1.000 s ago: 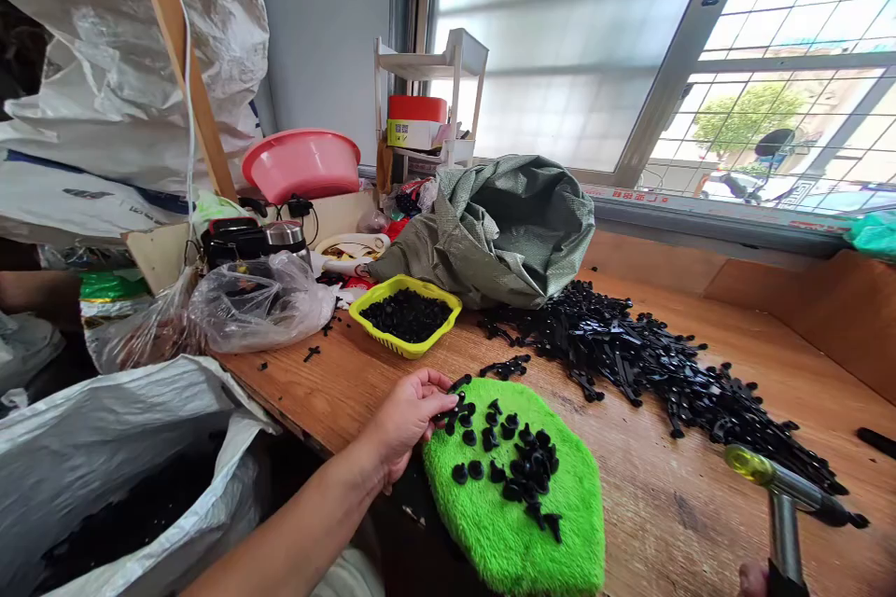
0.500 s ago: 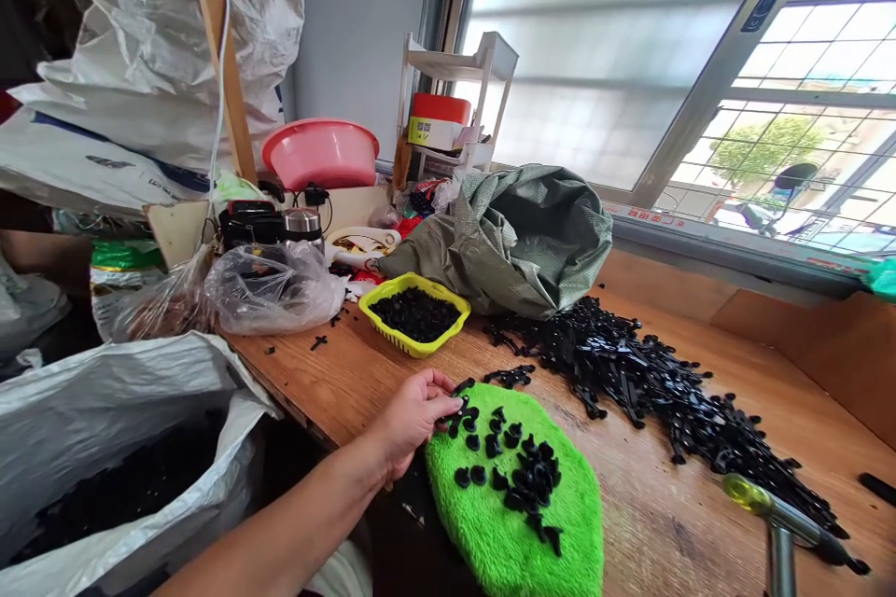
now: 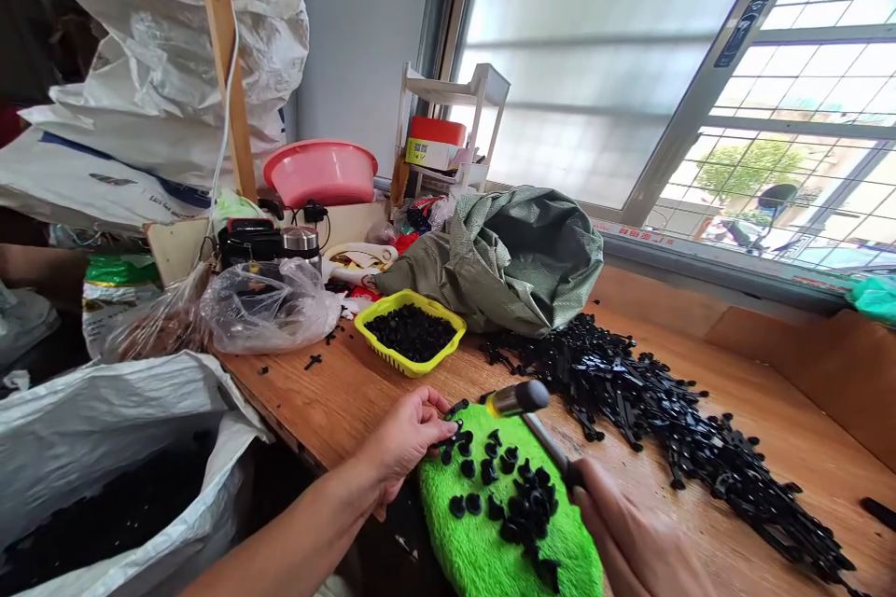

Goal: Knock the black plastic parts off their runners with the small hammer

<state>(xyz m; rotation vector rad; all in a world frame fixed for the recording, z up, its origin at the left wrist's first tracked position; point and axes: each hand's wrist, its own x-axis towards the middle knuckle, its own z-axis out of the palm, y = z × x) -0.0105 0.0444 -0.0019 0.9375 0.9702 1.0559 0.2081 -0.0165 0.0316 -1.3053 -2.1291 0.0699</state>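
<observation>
Swung in from the right, one hammer, gripped by right hand, now overhangs one green pad; left hand pinches one black clip.

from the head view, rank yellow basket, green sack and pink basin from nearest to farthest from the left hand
1. yellow basket, just beyond the left hand on the table.
2. green sack, behind the basket, to the right.
3. pink basin, farthest, at the back left.

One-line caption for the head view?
Left hand steadies black parts on a green pad; right hand holds a hammer over them.
</observation>
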